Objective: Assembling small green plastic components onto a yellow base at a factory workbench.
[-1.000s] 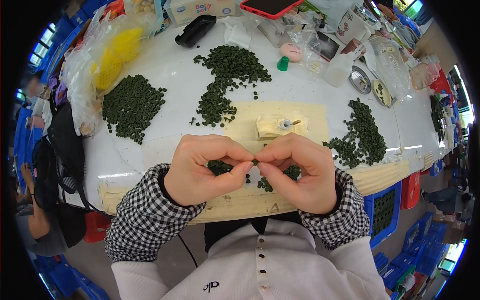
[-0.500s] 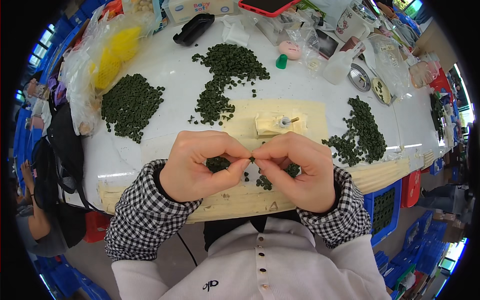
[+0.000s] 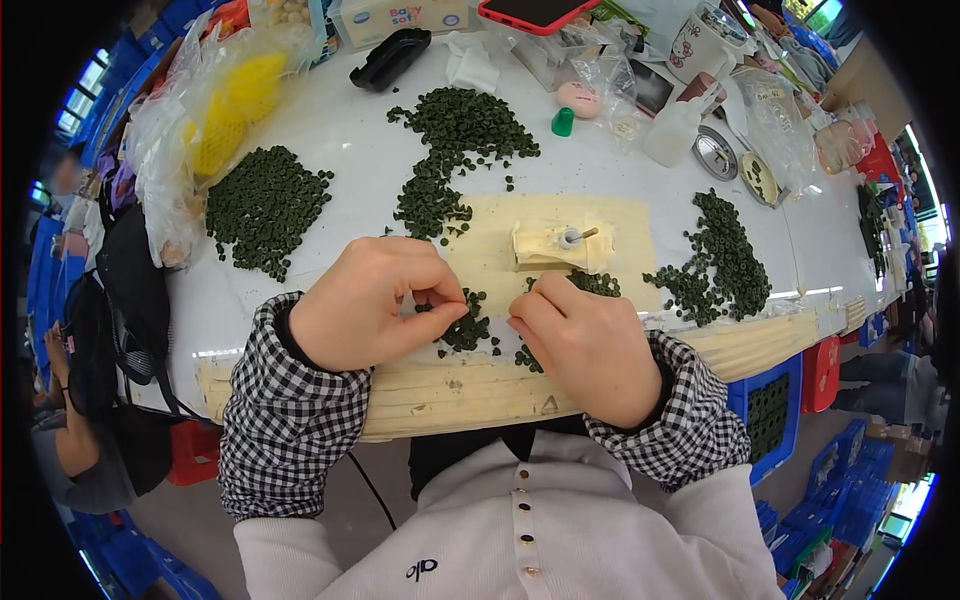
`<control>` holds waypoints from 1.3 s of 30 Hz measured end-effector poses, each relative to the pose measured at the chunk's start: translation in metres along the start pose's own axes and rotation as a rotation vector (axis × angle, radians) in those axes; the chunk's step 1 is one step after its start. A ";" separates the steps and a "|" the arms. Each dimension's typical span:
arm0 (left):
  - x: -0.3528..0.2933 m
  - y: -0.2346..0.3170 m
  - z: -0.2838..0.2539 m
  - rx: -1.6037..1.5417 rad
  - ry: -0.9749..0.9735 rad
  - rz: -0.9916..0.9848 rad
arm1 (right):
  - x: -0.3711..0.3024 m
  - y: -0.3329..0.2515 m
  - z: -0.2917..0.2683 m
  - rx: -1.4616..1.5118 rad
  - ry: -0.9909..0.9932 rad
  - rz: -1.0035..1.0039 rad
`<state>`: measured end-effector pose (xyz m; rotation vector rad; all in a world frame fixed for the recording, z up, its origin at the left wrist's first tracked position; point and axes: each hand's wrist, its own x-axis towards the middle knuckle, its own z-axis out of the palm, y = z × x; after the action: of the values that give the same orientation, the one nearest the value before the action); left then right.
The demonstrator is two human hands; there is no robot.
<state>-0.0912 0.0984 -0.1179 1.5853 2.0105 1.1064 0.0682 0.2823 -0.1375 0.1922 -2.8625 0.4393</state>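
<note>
My left hand (image 3: 382, 302) is closed in a pinch, thumb and index tip together, beside a small pile of dark green parts (image 3: 467, 328). Anything between those fingertips is too small to make out. Across a short gap, my right hand (image 3: 592, 345) has its fingers curled together over another small heap (image 3: 604, 284), and what it pinches is hidden. Beyond the hands stands a small tape-wrapped block (image 3: 535, 246) with a short brownish pin (image 3: 590, 233) sticking out of a pale fitting. The small green parts look round and button-like.
Larger piles of green parts lie at the left (image 3: 265, 212), top middle (image 3: 460, 130) and right (image 3: 735, 255). Plastic bags (image 3: 165, 180) crowd the left edge. A black case (image 3: 392, 58), a green cap (image 3: 563, 122) and round tins (image 3: 714, 152) stand farther back.
My hands were meeting fingertip to fingertip around a tiny green part. They have moved apart, the left one leftward and the right one slightly right, each down beside a small pile.
</note>
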 end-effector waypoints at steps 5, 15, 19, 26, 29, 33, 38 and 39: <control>0.006 -0.009 0.004 0.081 0.302 -0.110 | 0.002 -0.004 0.002 -0.094 -0.037 0.029; 0.019 -0.028 0.018 0.357 0.334 0.014 | -0.002 -0.005 0.001 -0.039 -0.087 0.073; 0.023 -0.029 0.022 0.430 0.341 0.046 | -0.003 -0.006 0.002 -0.045 -0.105 0.094; 0.022 -0.029 0.022 0.426 0.345 0.034 | -0.002 -0.008 0.001 -0.096 -0.109 0.056; 0.022 -0.029 0.022 0.412 0.353 0.039 | -0.003 -0.007 0.002 -0.126 -0.118 0.035; 0.022 -0.023 0.020 0.407 0.374 0.049 | -0.003 -0.006 0.005 -0.146 -0.056 -0.022; 0.019 -0.026 0.019 0.411 0.359 0.042 | -0.002 -0.007 0.005 -0.210 -0.018 -0.097; 0.018 -0.026 0.019 0.410 0.359 0.042 | -0.002 -0.008 0.005 -0.226 -0.017 -0.111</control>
<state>-0.1005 0.1205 -0.1459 1.7200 2.5876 1.1089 0.0703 0.2735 -0.1399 0.3122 -2.8706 0.0915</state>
